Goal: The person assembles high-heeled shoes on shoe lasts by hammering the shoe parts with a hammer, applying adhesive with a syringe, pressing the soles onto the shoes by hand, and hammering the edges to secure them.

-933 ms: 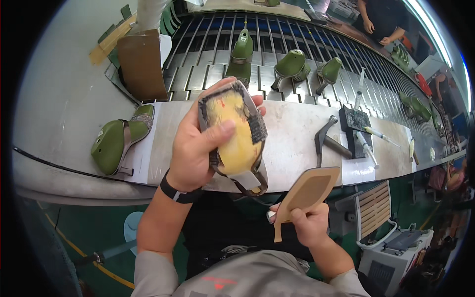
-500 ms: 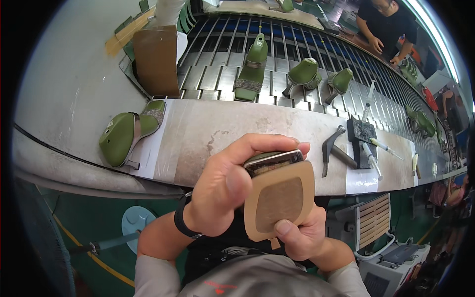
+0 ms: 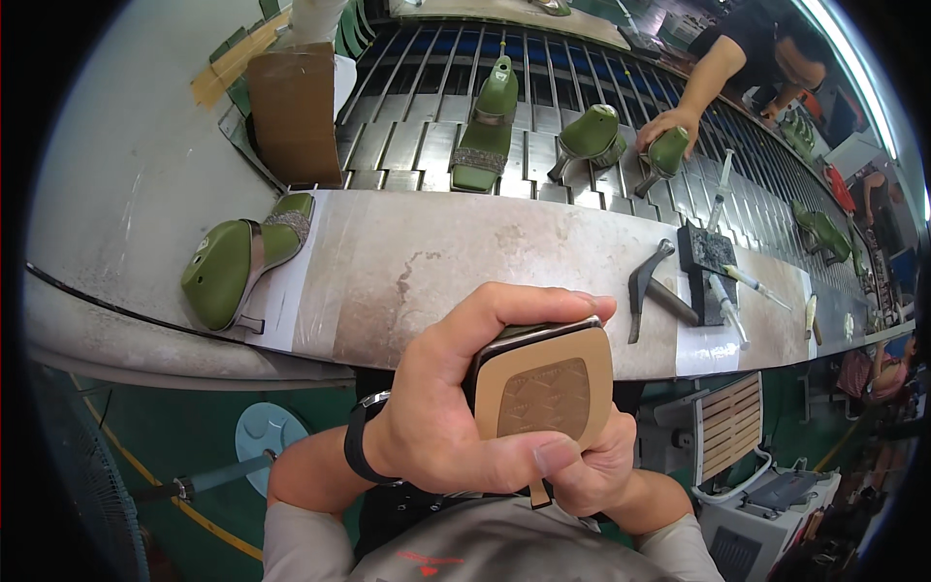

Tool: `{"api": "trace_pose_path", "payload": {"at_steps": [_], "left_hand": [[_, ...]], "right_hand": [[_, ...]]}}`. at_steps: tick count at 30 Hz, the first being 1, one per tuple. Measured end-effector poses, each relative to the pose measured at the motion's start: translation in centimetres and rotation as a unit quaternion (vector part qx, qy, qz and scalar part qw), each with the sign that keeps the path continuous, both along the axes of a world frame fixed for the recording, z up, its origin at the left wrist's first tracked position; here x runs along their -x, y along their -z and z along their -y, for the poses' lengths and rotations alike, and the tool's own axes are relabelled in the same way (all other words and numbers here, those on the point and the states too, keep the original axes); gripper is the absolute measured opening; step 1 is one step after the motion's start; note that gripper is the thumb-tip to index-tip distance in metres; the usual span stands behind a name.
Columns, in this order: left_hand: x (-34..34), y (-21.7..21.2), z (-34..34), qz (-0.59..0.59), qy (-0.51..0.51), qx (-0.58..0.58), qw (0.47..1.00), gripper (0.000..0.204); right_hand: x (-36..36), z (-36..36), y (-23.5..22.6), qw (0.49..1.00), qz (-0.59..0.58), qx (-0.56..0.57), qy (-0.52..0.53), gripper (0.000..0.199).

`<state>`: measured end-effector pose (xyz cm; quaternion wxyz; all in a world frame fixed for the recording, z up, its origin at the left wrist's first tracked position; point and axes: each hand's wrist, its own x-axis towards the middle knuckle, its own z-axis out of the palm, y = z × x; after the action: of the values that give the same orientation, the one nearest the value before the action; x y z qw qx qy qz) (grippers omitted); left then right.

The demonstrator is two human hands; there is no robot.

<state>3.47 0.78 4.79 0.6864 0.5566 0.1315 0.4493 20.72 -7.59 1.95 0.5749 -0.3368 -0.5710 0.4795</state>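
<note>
In front of my chest I hold a high-heeled shoe, its tan sole (image 3: 545,396) facing up at me. The sole has a brown patterned patch in its middle and lies close against the dark shoe edge behind it. My left hand (image 3: 441,412) wraps round the shoe, fingers over the top and thumb pressed across the sole's lower part. My right hand (image 3: 603,466) grips the narrow lower end, with most of its fingers hidden. A green shoe last with a heeled sandal (image 3: 225,272) rests on white paper at the bench's left end.
A hammer (image 3: 648,286) and a black block (image 3: 703,254) with syringes lie right on the bench (image 3: 465,238). Beyond runs a slatted metal conveyor (image 3: 402,145) carrying several green shoes. A co-worker's hand (image 3: 669,126) touches one there. A brown cardboard piece (image 3: 291,116) stands left.
My left thumb has come down onto the sole, and the gap at its upper edge has closed. Across the conveyor, the co-worker has reached out to a green shoe.
</note>
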Motion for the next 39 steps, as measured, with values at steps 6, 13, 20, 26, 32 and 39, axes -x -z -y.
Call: {"api": "trace_pose_path", "payload": {"at_steps": [6, 13, 20, 26, 32, 39], "left_hand": [[0.0, -0.9, 0.5, -0.005, -0.008, 0.026, 1.000, 0.072], [-0.4, -1.8, 1.1, -0.008, 0.009, 0.097, 0.995, 0.059], [-0.8, -0.6, -0.1, -0.018, 0.044, -0.034, 0.998, 0.073], [-1.3, -1.2, -0.2, -0.033, 0.052, 0.005, 0.998, 0.067], [-3.9, -0.5, -4.1, 0.027, 0.080, 0.082, 0.993, 0.066], [-5.4, 0.5, -7.3, 0.018, 0.078, 0.040, 0.996, 0.061]], "right_hand": [[0.2, 0.1, -0.2, 1.000, -0.016, 0.023, 0.010, 0.017], [-0.7, 0.5, -0.2, 1.000, -0.004, 0.027, -0.012, 0.020], [-1.1, 0.8, -0.5, 0.997, -0.036, 0.070, 0.020, 0.021], [-2.1, 0.9, -0.2, 0.998, -0.027, 0.052, 0.018, 0.023], [-3.5, -0.9, -1.3, 0.986, -0.035, 0.159, 0.033, 0.048], [-5.4, -3.2, -1.8, 0.971, -0.117, 0.210, 0.013, 0.045]]}}
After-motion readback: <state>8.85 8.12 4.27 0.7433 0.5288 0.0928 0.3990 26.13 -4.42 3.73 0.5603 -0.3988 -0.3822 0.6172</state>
